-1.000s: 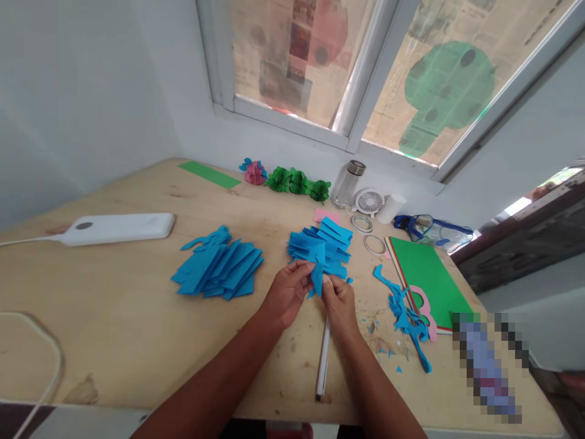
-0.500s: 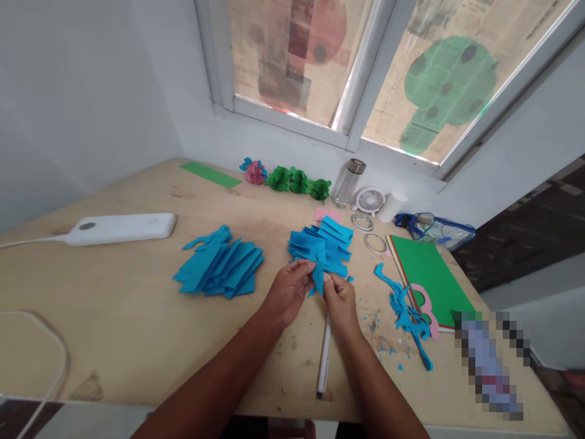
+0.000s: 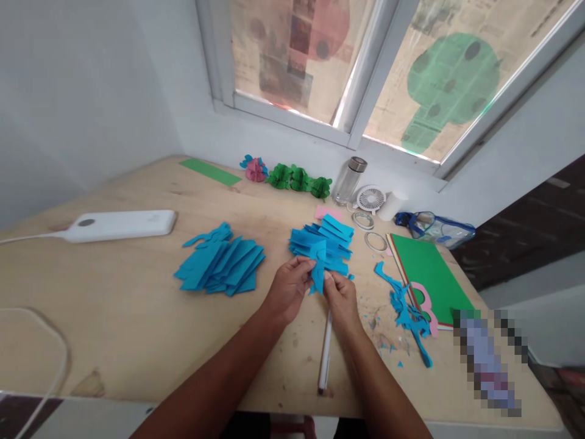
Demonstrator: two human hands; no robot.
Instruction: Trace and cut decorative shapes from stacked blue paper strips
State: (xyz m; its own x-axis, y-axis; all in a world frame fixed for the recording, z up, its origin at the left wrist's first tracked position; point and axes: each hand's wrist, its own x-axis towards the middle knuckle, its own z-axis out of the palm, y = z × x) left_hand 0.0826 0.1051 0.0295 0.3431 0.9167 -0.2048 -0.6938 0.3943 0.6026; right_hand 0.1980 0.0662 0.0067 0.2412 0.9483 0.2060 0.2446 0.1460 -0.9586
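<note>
Between both hands is a small folded piece of blue paper (image 3: 319,268), with a curved line or cut showing on it. My left hand (image 3: 292,283) pinches its left side, and my right hand (image 3: 339,296) grips its lower right edge. Just beyond the fingers lies a pile of folded blue papers (image 3: 336,235). A second stack of folded blue papers (image 3: 223,265) rests to the left of my left hand. Below my right hand a white pen (image 3: 325,356) lies on the wooden table (image 3: 137,341), its upper end hidden by the hand.
Blue paper scraps (image 3: 404,311) lie to the right, beside green sheets (image 3: 429,274) and a pink cutout (image 3: 425,305). Along the wall stand green paper crafts (image 3: 299,178), a glass bottle (image 3: 350,182) and a small fan (image 3: 370,199). A white power strip (image 3: 121,225) sits at left.
The view has shifted very slightly. Both hands keep hold of the blue paper in nearly the same place.
</note>
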